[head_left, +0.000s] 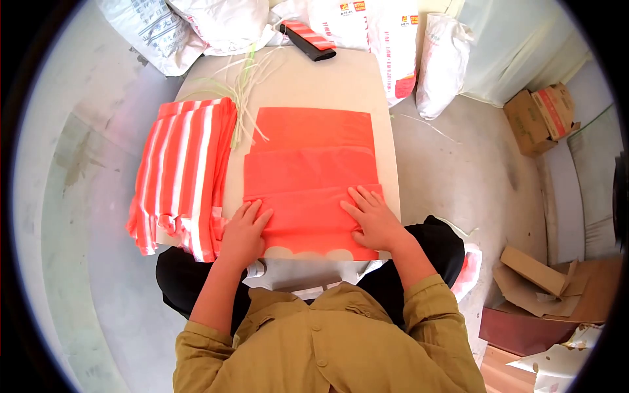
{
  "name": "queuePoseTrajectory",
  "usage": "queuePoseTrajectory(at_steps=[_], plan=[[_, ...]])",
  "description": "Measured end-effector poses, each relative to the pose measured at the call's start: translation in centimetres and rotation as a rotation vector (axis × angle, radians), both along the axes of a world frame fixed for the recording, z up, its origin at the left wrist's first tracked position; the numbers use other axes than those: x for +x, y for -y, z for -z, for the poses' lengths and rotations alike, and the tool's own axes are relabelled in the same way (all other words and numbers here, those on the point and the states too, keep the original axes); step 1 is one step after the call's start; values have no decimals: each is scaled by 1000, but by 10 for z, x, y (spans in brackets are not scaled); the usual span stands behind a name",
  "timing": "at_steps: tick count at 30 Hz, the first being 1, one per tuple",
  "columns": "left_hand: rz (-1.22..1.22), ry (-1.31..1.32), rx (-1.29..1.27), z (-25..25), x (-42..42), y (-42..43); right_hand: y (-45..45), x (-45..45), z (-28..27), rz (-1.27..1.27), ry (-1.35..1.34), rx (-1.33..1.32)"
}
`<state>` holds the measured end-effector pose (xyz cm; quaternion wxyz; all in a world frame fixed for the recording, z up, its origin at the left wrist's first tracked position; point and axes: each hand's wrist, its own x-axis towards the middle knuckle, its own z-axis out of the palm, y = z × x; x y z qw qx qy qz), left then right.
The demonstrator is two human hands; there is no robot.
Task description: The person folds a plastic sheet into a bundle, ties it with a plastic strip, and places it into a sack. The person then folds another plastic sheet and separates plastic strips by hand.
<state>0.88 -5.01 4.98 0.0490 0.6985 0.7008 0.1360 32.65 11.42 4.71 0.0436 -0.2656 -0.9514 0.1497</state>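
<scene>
Sheeting of red plastic (310, 171) is pressed toward the surface's (327, 82) near edge by left hand (246, 230) and right hand (373, 219), fingers spread, nothing gripped; even pressure advised.

No wording can be read with certainty. Toward 11 o'clock, the blue-printed sack (157, 33) carries lines of blue characters, apparently Chinese, bent by folds and too blurred to make out. At 12 o'clock, the logo sack (337, 29) bears small red and yellow emblem blocks near the top, with blurred red characters. At 1 o'clock, the tall sack (395, 49) shows similar blocks above a vertical column of red characters, too small to read. Between 2 and 3 o'clock, the cardboard box (553, 111) has illegible markings.
</scene>
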Motion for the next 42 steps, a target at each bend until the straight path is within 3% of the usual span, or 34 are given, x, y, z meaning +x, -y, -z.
queuePoseTrajectory(at_steps=[15, 23, 26, 29, 35, 38, 40, 42], plan=[[107, -6, 122, 11, -20, -5, -2, 8, 13, -32, -24, 103], [60, 215, -102, -24, -27, -3, -5, 12, -19, -45, -10, -20], [-100, 501, -333, -43, -35, 0, -4, 12, -63, 116, 82, -408], [-231, 737, -455, -47, -42, -10, -31, 29, -42, 163, -26, -691], [-432, 761, -359, -17, -38, -48, -72, 21, 2, 368, -145, -699], [-496, 762, -277, 9, -39, -48, -61, 23, -7, 583, -270, -755], [-572, 837, -269, -4, -29, -41, -47, 30, -3, 688, -356, -783], [-495, 869, -214, 8, -30, -29, -40, 45, 17, 717, -455, -757]])
